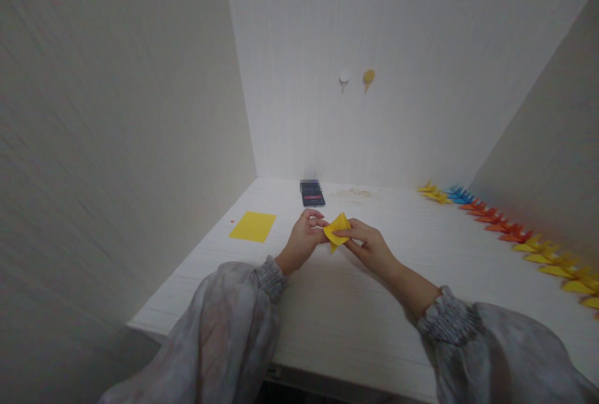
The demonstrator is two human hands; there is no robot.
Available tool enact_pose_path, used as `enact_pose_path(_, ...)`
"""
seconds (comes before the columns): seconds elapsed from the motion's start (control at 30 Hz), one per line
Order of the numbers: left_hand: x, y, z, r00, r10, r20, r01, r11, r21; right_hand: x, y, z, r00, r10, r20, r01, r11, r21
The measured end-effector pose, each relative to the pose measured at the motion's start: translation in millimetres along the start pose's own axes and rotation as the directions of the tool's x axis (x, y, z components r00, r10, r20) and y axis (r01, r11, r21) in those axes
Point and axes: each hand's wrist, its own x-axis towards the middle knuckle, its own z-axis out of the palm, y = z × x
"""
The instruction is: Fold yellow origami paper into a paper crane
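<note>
While the left hand [303,239] pinches the paper [337,231] at its 9 o'clock and the right hand [372,247] at 3, a sheet [253,226] lies at 10 o'clock.

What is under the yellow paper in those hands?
The white table shows below the paper, which the left hand and right hand pinch. Fingertips behind it are hidden.
</note>
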Motion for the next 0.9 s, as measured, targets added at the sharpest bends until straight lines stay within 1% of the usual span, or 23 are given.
enact_pose_path(0.1, -0.6, 0.6, 0.7, 1.0, -0.022, -0.009, 0.022, 1.0, 0.009, 0.8, -1.2, -0.6, 1.0, -0.023, 0.01, 0.023, 1.0, -0.01)
enact_pose_path(0.3, -0.1, -3.0, -0.5, 0.998, -0.022, 0.056, 0.018, 0.998, 0.06, -0.6, -1.8, 0.3, 0.999, -0.029, 0.043, 0.033, 0.995, -0.092)
enact_pose_path(0.5, 0.3, -4.2, -3.0, 0.999, -0.042, 0.015, 0.042, 0.999, 0.016, -3.5, 2.7, -1.0, 0.997, -0.061, 0.053, 0.066, 0.993, -0.098)
enact_pose_path(0.63, -1.4, -2.6, -4.2, 0.998, -0.046, 0.032, 0.046, 0.999, 0.007, -5.0, 4.1, -0.6, 0.999, -0.041, 0.031, 0.042, 0.997, -0.059)
enact_pose_path(0.8, -4.1, 2.4, -3.1, 0.98, -0.169, 0.1, 0.176, 0.983, -0.06, -5.2, 3.3, -1.3, 1.0, 0.012, -0.003, -0.012, 1.0, 0.012)
enact_pose_path(0.9, -4.6, 2.2, -3.0, 0.974, -0.184, 0.135, 0.193, 0.979, -0.061, -4.4, 3.6, -1.7, 0.999, 0.038, -0.003, -0.038, 0.997, 0.067)
